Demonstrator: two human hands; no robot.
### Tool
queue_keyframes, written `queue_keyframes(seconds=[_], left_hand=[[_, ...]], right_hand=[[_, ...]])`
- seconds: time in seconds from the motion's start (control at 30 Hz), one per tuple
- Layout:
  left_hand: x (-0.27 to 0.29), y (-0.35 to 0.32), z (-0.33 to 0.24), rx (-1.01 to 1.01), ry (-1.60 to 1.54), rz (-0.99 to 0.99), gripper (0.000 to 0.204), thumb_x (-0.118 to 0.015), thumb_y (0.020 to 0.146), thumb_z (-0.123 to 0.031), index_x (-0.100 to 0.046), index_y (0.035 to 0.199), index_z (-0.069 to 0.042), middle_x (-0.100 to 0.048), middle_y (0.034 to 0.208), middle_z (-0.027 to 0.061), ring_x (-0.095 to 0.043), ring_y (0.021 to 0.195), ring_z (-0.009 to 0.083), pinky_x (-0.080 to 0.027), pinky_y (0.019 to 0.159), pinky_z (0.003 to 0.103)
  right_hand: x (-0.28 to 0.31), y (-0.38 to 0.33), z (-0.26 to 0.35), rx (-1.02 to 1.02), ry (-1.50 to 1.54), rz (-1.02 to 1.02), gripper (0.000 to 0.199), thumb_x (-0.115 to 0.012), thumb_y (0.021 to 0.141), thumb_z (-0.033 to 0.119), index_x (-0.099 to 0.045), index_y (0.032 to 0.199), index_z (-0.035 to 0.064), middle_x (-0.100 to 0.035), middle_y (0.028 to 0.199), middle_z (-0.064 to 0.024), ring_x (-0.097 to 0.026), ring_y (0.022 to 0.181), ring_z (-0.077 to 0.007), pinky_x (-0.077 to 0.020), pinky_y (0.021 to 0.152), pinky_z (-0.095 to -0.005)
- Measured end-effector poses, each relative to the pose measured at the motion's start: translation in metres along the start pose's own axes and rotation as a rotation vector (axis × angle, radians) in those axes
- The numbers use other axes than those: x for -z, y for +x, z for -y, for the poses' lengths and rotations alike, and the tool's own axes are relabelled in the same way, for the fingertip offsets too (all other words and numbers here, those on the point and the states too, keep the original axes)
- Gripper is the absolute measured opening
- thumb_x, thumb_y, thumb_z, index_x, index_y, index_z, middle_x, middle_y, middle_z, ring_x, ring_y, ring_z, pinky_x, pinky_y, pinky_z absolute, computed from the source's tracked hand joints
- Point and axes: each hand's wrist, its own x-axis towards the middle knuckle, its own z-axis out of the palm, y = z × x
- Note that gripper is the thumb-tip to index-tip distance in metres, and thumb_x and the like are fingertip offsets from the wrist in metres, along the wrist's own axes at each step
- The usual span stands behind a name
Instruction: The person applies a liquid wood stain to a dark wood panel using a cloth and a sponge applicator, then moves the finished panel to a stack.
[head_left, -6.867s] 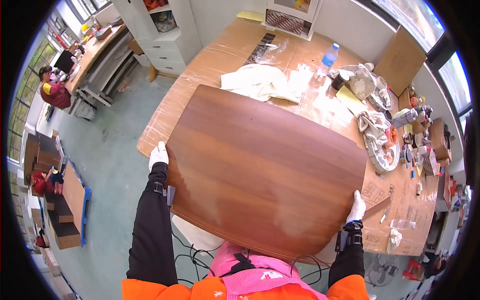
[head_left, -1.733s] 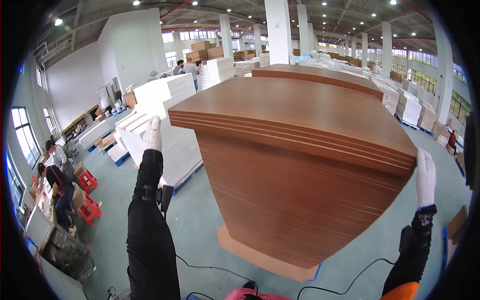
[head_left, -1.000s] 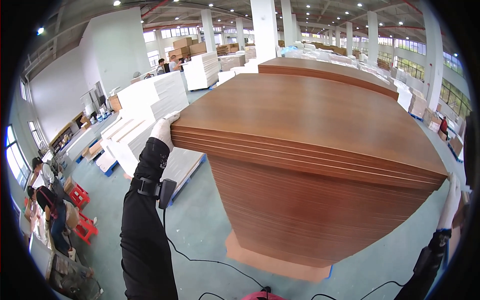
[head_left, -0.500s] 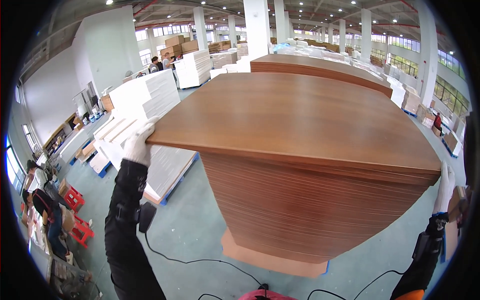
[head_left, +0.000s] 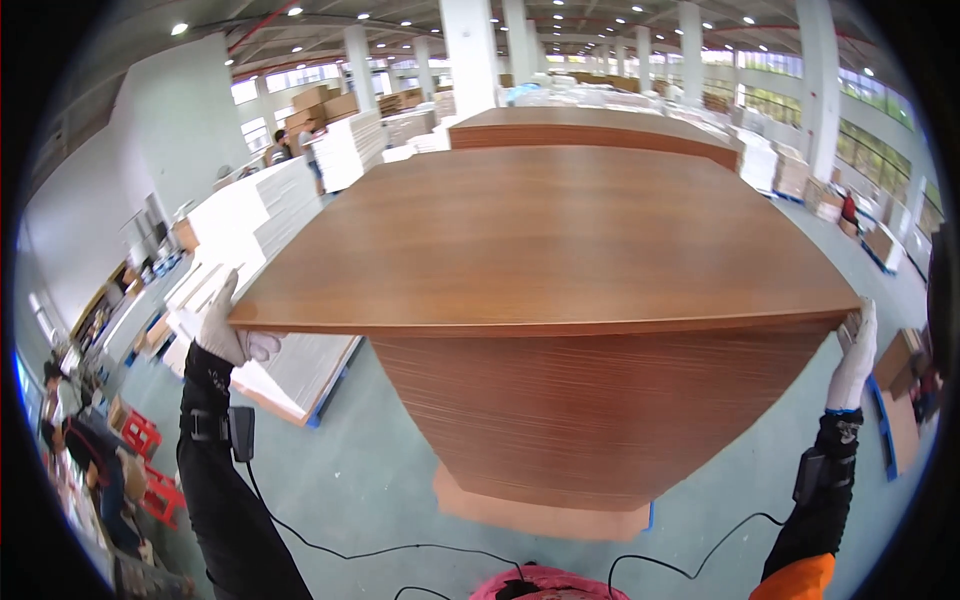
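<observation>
A large flat brown wood-grain board lies uppermost over a tall stack of matching boards. My left hand, in a white glove, grips its near left corner, with the fingers curled beneath the overhanging edge. At the near right corner my right hand, gloved too, is closed on the edge, its fingers partly hidden by the board. The left corner juts well past the stack below. Under the stack a brown sheet shows at the bottom.
Behind the board stands another brown stack. White panels on a blue pallet are left of the stack. People work near red stools at far left. A cable hangs from my left forearm. White columns rise behind.
The top board has turned and shifted left, its near edge now more level across the view. My left hand has come lower and nearer; my right hand has risen slightly. The background has slid left.
</observation>
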Motion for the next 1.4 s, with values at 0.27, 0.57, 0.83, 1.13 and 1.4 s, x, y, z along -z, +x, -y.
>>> queue_keyframes(seconds=[0.27,0.57,0.83,1.13,1.4], left_hand=[[-0.005,-0.025,0.050,-0.877,0.801,-0.285,0.041,-0.061,0.097,-0.025,-0.055,0.130,-0.002,-0.066,0.127,0.0148,-0.067,0.117,0.0232,-0.055,0.103,0.038],[-0.109,-0.083,0.134,-0.689,0.843,-0.441,0.048,-0.056,0.101,-0.024,-0.048,0.140,0.002,-0.066,0.129,0.0191,-0.067,0.118,0.0282,-0.057,0.100,0.043],[-0.156,-0.065,0.166,-0.563,0.686,-0.323,0.050,-0.055,0.100,-0.023,-0.046,0.142,0.004,-0.065,0.130,0.0206,-0.068,0.117,0.0290,-0.057,0.099,0.043],[-0.212,-0.033,0.199,-0.493,0.574,-0.204,0.053,-0.053,0.100,-0.022,-0.044,0.144,0.005,-0.064,0.131,0.0222,-0.068,0.116,0.0300,-0.058,0.098,0.043],[-0.278,-0.073,0.248,-0.502,0.444,-0.239,0.055,-0.052,0.099,-0.021,-0.041,0.146,0.006,-0.064,0.132,0.0236,-0.069,0.115,0.0308,-0.058,0.097,0.043]], right_hand=[[-0.032,-0.166,0.038,-0.325,0.266,0.810,0.042,-0.054,0.107,0.038,-0.065,0.118,-0.0009,-0.069,0.116,-0.0171,-0.068,0.102,-0.0236,-0.0561,0.087,-0.0369],[-0.086,-0.202,0.074,-0.744,1.290,0.585,0.074,-0.049,0.104,0.062,-0.046,0.154,0.0081,-0.052,0.155,-0.0101,-0.049,0.140,-0.0308,-0.0387,0.117,-0.0475],[-0.093,-0.179,0.124,-0.678,1.341,0.417,0.080,-0.050,0.101,0.069,-0.048,0.150,0.0062,-0.054,0.150,-0.0129,-0.049,0.138,-0.0307,-0.0386,0.116,-0.0483],[-0.075,-0.139,0.148,-0.761,1.209,0.224,0.056,-0.064,0.101,0.049,-0.058,0.138,0.0085,-0.064,0.138,-0.0117,-0.062,0.122,-0.0328,-0.0500,0.104,-0.0515],[-0.026,-0.112,0.147,-0.720,1.164,0.235,0.050,-0.064,0.101,0.043,-0.058,0.138,0.0108,-0.063,0.138,-0.0114,-0.061,0.124,-0.0322,-0.0485,0.106,-0.0537]])
